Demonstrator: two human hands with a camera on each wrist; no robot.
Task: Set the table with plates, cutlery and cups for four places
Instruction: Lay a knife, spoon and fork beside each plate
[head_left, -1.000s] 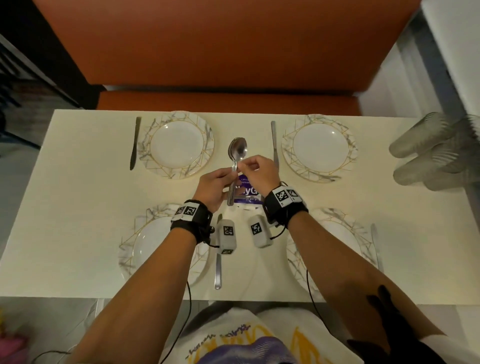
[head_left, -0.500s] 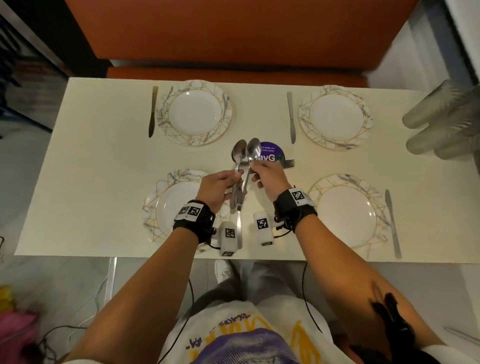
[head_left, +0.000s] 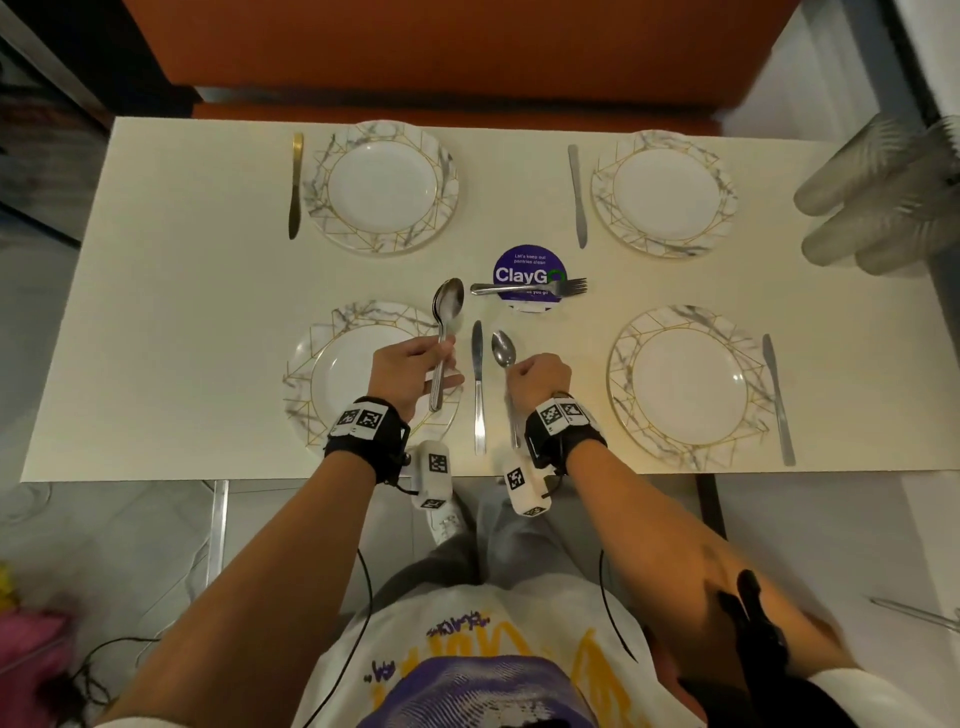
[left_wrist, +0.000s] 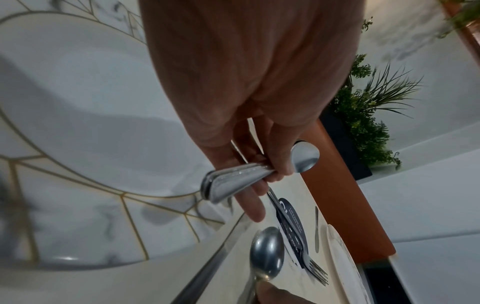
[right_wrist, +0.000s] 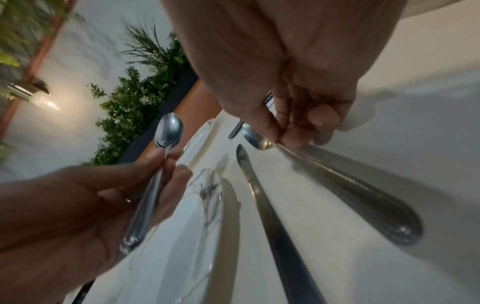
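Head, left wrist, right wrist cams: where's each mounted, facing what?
Head: on the head, looking down at table, both hands, forearms.
Left wrist: along left hand gripping spoons, plate beneath.
Right wrist: along right hand pinching spoon; knife beside.
Shared: both wrist views show the other hand's spoon.

Bare tabletop (head_left: 182, 312) left of plates (open passage); forks (head_left: 530, 287) block centre.

Orange bench (head_left: 441, 47) behind cream table (head_left: 171, 312), grey floor (head_left: 104, 545), green plants (left_wrist: 363, 115)
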